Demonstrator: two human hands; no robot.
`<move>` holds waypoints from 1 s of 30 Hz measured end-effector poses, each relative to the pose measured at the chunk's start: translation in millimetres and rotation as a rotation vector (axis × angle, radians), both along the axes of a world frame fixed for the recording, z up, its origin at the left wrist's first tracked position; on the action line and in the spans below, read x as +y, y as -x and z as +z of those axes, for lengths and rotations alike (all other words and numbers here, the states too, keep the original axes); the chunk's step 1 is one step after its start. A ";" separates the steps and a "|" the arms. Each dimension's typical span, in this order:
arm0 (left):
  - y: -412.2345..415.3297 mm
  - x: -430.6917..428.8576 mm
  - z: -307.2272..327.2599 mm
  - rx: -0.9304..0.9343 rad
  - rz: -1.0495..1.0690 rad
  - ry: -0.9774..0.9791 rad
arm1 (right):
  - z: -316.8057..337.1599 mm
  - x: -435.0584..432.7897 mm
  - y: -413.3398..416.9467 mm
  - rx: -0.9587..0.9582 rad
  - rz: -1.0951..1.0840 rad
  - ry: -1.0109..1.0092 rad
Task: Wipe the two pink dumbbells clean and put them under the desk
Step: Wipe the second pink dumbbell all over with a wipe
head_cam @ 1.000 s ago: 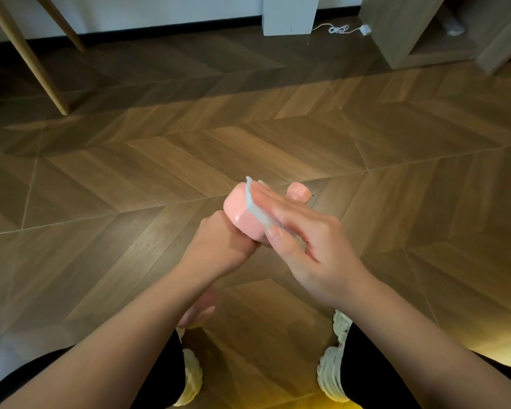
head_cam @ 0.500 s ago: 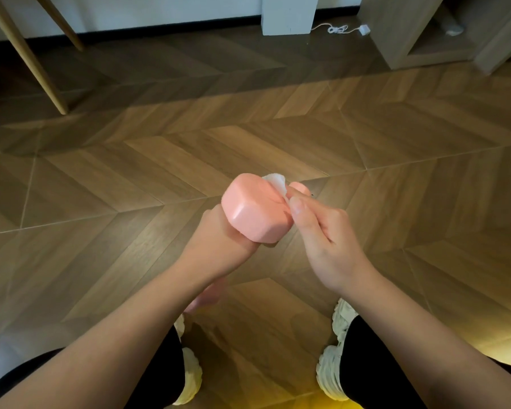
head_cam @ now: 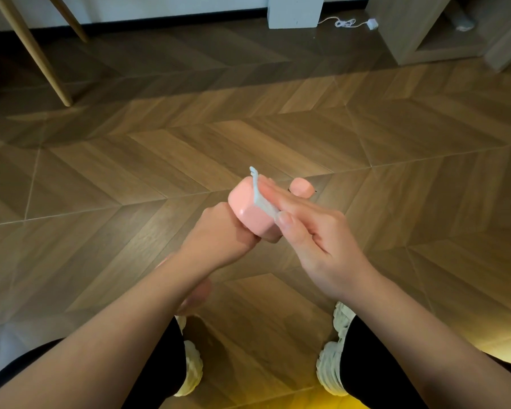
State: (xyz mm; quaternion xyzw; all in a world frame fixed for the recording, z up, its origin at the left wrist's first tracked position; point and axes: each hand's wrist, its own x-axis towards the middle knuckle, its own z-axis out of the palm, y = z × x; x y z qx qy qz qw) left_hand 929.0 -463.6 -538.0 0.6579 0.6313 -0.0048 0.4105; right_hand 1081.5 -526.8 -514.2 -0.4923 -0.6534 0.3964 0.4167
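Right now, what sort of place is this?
Probably a room in a home: chevron wood floor, slanted wooden furniture legs at upper left, and a white cable lying loose at the far edge.

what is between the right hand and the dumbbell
A white wipe, held by the right hand against the upper head of the dumbbell, as the head view shows.

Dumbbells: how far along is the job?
Done: nothing visibly finished. In hand: the left hand grips one pink dumbbell while the right hand holds a white wipe against its top head. Left: the other pink dumbbell, partly hidden behind the fingers, then stowing both.
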 end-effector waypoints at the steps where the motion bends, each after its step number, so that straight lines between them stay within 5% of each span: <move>1: 2.1 0.1 1.7 -0.091 0.081 0.020 | -0.5 0.2 -0.2 0.001 -0.005 -0.014; 6: 1.0 -2.6 19.7 -0.214 0.236 0.251 | -2.3 0.9 -3.8 -0.009 -0.069 -0.022; 12: -0.8 -5.9 27.3 -0.372 0.089 0.166 | -2.1 4.4 -8.8 -0.057 -0.147 0.128; 21: -4.8 -9.7 11.8 -0.181 -0.060 0.069 | -1.3 8.6 -0.9 0.033 -0.147 0.217; 30: -1.5 -4.5 5.8 -0.201 0.050 0.150 | -2.6 2.0 -1.6 0.097 -0.043 0.092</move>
